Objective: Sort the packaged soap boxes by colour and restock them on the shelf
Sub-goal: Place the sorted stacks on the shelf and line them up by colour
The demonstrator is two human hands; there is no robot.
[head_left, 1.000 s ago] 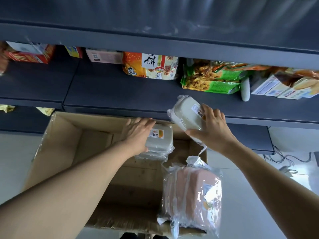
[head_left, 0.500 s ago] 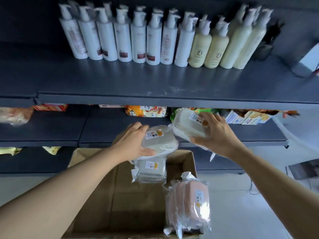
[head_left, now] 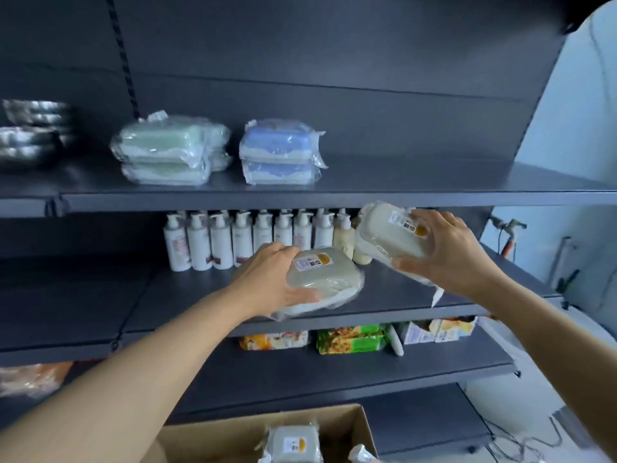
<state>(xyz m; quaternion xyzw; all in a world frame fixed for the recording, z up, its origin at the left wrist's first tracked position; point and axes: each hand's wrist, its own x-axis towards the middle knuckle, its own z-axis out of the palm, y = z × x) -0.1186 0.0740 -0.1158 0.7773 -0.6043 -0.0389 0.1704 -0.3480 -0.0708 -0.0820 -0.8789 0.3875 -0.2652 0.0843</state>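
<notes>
The left hand (head_left: 267, 279) curls its fingers over the far side of one cream soap box (head_left: 322, 279) and its thumb along the near edge, holding it in its clear wrap. The box lies nearly flat with its label face up, its long axis running left to right and tipped slightly down toward the right, in front of the middle shelf (head_left: 100, 315).

The right hand (head_left: 447, 252) grips a second cream soap box (head_left: 392, 233), thumb under the near edge and fingers over the far end. This box is tilted, label side facing up and toward the camera, its long axis sloping down from upper left to lower right. It sits higher than the first, just below the front lip of the top shelf (head_left: 400, 195).

On the top shelf stand two stacks, apart from each other: green soap boxes (head_left: 163, 152), two layers high with more behind that cannot be counted, and two blue soap boxes (head_left: 278, 155) piled one on the other, all lying flat with long axes left to right.

Behind the hands, a row of about ten pump bottles (head_left: 240, 242) stands upright at the back of the middle shelf.

At the bottom edge, an open cardboard box (head_left: 233, 436) holds one more wrapped cream box (head_left: 293, 442), label up.
</notes>
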